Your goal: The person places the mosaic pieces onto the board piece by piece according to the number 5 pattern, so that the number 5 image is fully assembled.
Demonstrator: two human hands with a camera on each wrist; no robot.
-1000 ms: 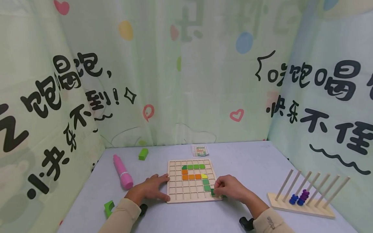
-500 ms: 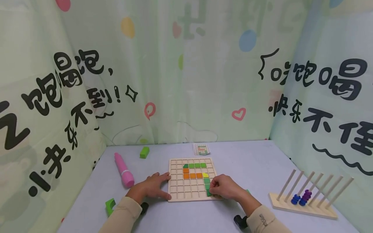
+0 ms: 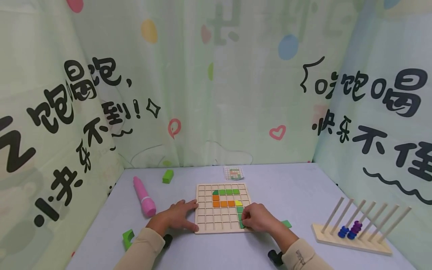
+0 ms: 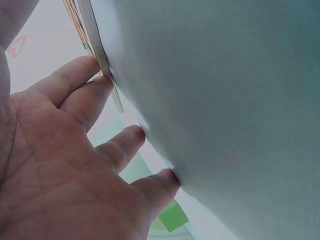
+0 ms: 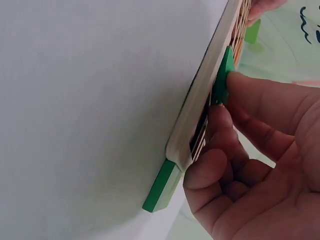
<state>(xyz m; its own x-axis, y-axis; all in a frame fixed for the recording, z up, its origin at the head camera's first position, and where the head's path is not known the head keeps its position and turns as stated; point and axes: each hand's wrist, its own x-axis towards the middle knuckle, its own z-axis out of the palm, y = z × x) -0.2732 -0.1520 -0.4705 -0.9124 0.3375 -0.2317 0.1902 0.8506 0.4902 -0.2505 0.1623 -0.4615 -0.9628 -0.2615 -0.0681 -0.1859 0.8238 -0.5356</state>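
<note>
A wooden grid board [image 3: 207,219] lies in the middle of the table in the head view, with green, orange and yellow tiles in its cells. My left hand [image 3: 177,215] is spread at the board's left edge; in the left wrist view its fingertips [image 4: 104,82] touch the side of the board. At the lower right of the grid, my right hand [image 3: 259,217] pinches a dark green tile [image 5: 223,77] between thumb and fingers. That tile stands tilted at the cells, below a column of green tiles [image 3: 240,213]. Fingers partly hide it.
A green block [image 3: 286,224] lies behind my right wrist. At right stands a peg rack [image 3: 351,240] with blue and purple beads. To the left are a pink bottle-shaped object [image 3: 144,198], a green block [image 3: 167,176] and a green arch block [image 3: 127,239]. A pattern card [image 3: 233,173] lies behind the board.
My right hand has moved slightly left with the dark green tile, from the board's right edge to beneath the green column. The green block behind my wrist shows more. My left hand stays put.
</note>
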